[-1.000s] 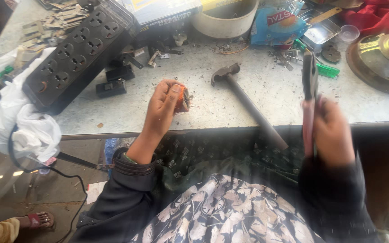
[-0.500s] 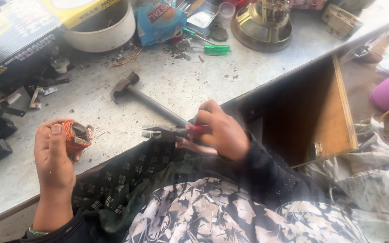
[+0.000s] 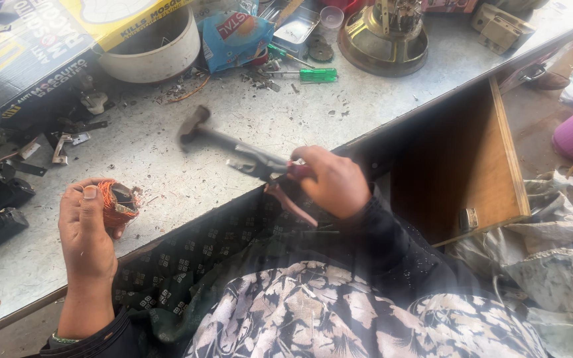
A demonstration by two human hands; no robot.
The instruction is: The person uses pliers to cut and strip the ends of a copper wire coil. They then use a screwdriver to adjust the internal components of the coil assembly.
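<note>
The left hand (image 3: 87,232) was clenched around a copper-wound coil (image 3: 115,204), held just over the table (image 3: 187,159) near its front edge. The right hand (image 3: 333,182) grasped red-handled pliers (image 3: 263,166), their nose pointing toward ten o'clock, close to a hammer (image 3: 197,129) blurred on the bare middle stretch. Clutter crowded the far edge: a white bowl (image 3: 150,56) at eleven o'clock, a green screwdriver (image 3: 316,75) at twelve. An open wooden drawer (image 3: 492,166) jutted out at three o'clock.
</note>
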